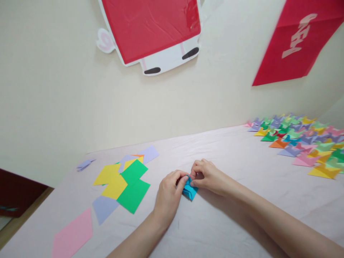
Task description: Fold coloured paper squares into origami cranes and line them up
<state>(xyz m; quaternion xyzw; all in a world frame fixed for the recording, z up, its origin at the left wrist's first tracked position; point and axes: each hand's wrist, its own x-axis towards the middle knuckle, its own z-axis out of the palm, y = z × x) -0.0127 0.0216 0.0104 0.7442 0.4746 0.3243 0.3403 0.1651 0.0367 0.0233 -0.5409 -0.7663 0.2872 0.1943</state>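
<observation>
A small folded piece of blue paper [189, 190] lies on the pale table cover [231, 211] between my two hands. My left hand [169, 197] has its fingers curled and pinches the left side of the blue paper. From the right, my right hand [206, 175] pinches the paper's top edge with closed fingers. Most of the blue paper is hidden under my fingers.
Loose paper squares lie to the left: green [133, 195], yellow [114, 186], lilac [103, 208] and pink [72, 234]. A small folded lilac piece [84, 164] sits near the wall. Several folded coloured paper shapes [301, 143] crowd the far right. Red posters [153, 25] hang on the wall.
</observation>
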